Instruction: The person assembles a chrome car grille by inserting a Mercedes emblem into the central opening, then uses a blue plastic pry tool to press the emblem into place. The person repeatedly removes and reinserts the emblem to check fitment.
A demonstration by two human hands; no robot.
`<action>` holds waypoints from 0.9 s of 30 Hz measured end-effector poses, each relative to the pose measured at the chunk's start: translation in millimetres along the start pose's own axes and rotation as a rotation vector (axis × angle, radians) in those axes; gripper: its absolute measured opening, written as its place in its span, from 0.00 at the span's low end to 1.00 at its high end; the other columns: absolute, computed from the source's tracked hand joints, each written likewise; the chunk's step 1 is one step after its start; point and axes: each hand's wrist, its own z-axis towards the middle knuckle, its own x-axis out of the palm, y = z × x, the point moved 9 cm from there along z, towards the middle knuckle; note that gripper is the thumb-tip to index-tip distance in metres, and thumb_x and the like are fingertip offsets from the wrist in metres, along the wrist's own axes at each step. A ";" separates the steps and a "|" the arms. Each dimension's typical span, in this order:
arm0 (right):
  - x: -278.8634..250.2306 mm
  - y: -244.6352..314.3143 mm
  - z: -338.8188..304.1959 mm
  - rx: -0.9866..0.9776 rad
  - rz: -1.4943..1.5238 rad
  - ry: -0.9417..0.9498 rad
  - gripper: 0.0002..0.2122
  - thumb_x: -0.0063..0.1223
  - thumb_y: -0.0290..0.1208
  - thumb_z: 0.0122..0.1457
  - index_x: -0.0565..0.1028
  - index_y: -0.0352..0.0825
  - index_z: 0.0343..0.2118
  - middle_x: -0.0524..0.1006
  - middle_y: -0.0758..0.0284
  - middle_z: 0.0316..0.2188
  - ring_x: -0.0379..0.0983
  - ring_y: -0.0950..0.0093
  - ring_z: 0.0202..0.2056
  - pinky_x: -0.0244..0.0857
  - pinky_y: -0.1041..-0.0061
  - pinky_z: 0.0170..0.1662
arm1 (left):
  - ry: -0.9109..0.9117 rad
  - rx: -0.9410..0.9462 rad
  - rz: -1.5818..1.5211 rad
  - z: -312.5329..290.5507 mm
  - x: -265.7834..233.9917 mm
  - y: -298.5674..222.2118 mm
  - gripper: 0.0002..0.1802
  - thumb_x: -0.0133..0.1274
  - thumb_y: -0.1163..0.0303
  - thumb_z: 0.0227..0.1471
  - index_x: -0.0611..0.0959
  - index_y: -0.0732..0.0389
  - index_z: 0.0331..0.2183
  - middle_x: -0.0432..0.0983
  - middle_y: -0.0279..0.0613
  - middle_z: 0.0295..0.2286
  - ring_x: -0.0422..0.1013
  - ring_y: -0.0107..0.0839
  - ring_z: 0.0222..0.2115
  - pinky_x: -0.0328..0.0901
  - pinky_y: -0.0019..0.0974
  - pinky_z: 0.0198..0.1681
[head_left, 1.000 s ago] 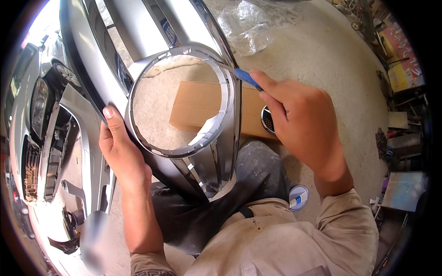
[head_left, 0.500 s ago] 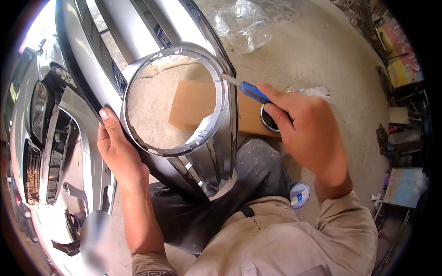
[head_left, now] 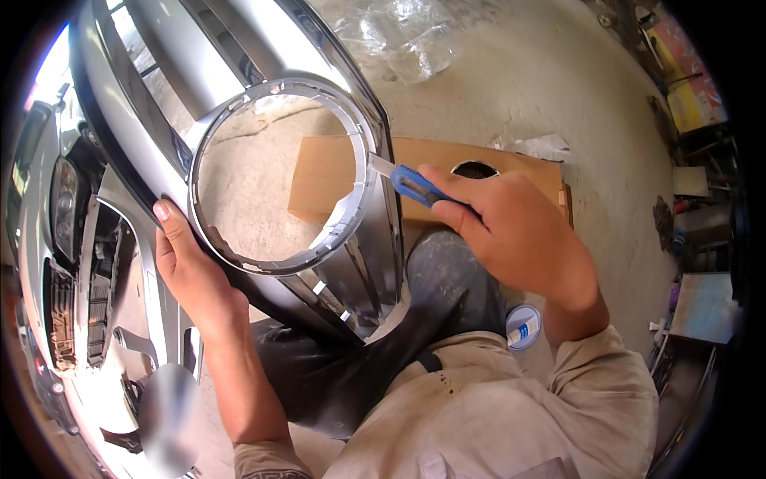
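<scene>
A silver car grille (head_left: 279, 44) with slats and a large round ring (head_left: 361, 136) leans across my lap, tilted to the upper left. My left hand (head_left: 191, 267) is closed round its left edge, thumb on the front face. In my right hand (head_left: 511, 227) is a blue utility knife (head_left: 416, 185), blade out and pointing left. The blade tip meets the right side of the ring, or nearly so; I cannot tell if it cuts in. Through the ring, the floor and part of a cardboard box (head_left: 319, 180) show.
Behind my right hand, a round dark-centred part (head_left: 476, 169) lies on the box. A round lid with a small white-and-blue tube (head_left: 524, 327) sits by my right thigh. Clear plastic film (head_left: 407, 36) lies on the floor ahead. At left are a silver fender panel (head_left: 148, 247) and a car (head_left: 60, 207).
The grille and my left hand have shifted slightly left in view. My right hand and the knife have moved left and a little down, with the blade still at the ring's right side.
</scene>
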 end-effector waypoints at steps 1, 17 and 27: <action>4.4 -3.7 0.9 0.011 0.003 0.025 0.16 0.55 0.28 0.62 0.77 0.31 0.53 0.72 0.51 0.22 0.66 0.55 0.23 0.59 0.64 0.28 | 0.003 -0.003 -0.003 -1.1 0.3 0.7 0.20 0.48 0.50 0.68 0.73 0.54 0.28 0.62 0.23 0.17 0.57 0.13 0.14 0.52 0.23 0.16; 31.3 -9.6 -6.9 0.056 0.041 -0.010 0.16 0.54 0.31 0.63 0.78 0.31 0.51 0.76 0.50 0.24 0.72 0.54 0.24 0.64 0.62 0.29 | -0.029 0.023 0.056 -2.0 3.0 3.7 0.20 0.50 0.48 0.66 0.77 0.54 0.32 0.68 0.25 0.24 0.63 0.17 0.23 0.58 0.24 0.26; -31.9 -19.7 -43.6 0.355 0.551 -0.313 0.19 0.58 0.29 0.63 0.76 0.32 0.56 0.74 0.73 0.23 0.66 0.89 0.21 0.60 0.88 0.24 | -0.070 0.000 0.049 2.2 -7.1 2.1 0.20 0.49 0.48 0.67 0.76 0.54 0.30 0.68 0.26 0.22 0.62 0.16 0.21 0.56 0.24 0.24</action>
